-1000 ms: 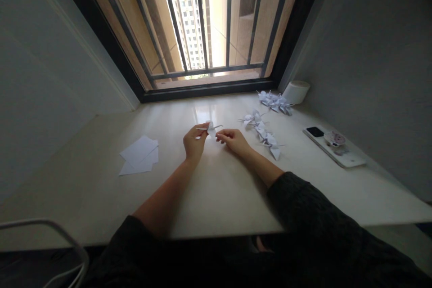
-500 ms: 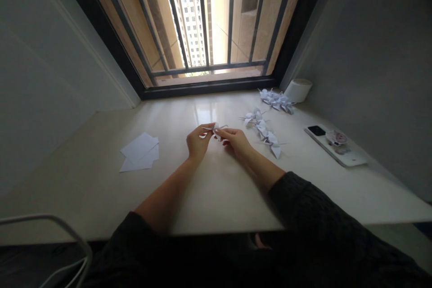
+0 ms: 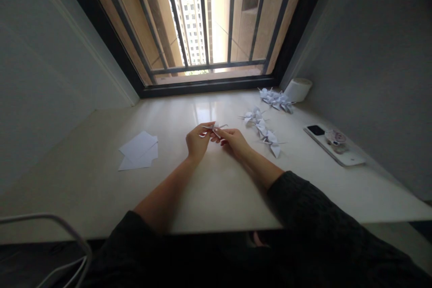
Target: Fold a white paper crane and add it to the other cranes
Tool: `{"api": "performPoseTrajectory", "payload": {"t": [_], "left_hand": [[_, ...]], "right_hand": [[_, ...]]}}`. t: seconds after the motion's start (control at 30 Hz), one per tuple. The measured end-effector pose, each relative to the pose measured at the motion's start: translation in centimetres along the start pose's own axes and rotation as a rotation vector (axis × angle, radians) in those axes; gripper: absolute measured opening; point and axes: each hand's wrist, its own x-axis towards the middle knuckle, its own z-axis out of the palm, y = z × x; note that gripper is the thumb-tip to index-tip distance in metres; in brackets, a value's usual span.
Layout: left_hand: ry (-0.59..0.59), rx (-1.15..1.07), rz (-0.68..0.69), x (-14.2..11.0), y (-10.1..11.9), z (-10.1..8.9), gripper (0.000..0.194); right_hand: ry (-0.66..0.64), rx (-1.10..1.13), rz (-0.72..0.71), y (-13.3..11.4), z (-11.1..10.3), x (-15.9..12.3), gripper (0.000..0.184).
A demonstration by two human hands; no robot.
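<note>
Between my two hands is a small white origami crane [image 3: 216, 128], held just above the pale sill in front of the window. My left hand [image 3: 197, 141] pinches it from the left, with a thin pointed end lying along the fingers. From the right, my right hand [image 3: 235, 140] grips a wing with thumb and fingers, and another thin point sticks out above the thumb. Fingers cover part of the crane. A row of folded paper cranes [image 3: 261, 127] lies just right of my right hand. Flat white paper sheets [image 3: 138, 149] overlap at the left.
More paper cranes [image 3: 275, 100] lie in a cluster at the back right, against a white roll-like object [image 3: 298, 89]. A white phone [image 3: 351, 158] with a round grip rests at the right. A pale cable [image 3: 50, 217] loops at the lower left. The barred window [image 3: 202, 83] stands behind.
My fingers have shifted slightly on the crane, and its right wing is now more covered by my right hand. The rest lies as before, with a tiny shift of the view.
</note>
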Motion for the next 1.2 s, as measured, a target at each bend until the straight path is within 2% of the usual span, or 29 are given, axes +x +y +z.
{"api": "performPoseTrajectory", "payload": {"t": [0.23,0.5,0.7,0.93,1.07,1.2], "left_hand": [[-0.050,-0.193,-0.056,0.3,-1.0,0.6,0.029],[-0.033,-0.278,-0.085,0.5,-0.7,0.5,0.029],[-0.035,-0.292,-0.099,0.4,-0.9,0.4,0.030],[-0.059,-0.396,-0.149,0.6,-1.3,0.7,0.030],[-0.082,-0.498,-0.178,0.6,-1.0,0.8,0.035],[-0.081,-0.495,-0.171,0.5,-0.8,0.7,0.035]], "right_hand": [[0.034,-0.059,-0.149,0.3,0.1,0.0,0.028],[-0.019,-0.057,-0.162,-0.2,0.1,-0.1,0.030],[0.000,-0.218,-0.200,-0.8,0.0,-0.5,0.039],[0.017,-0.221,-0.255,-0.5,0.1,-0.5,0.041],[-0.002,-0.215,-0.267,-0.4,-0.1,-0.5,0.035],[-0.018,-0.187,-0.254,-0.3,-0.2,-0.4,0.030]]}}
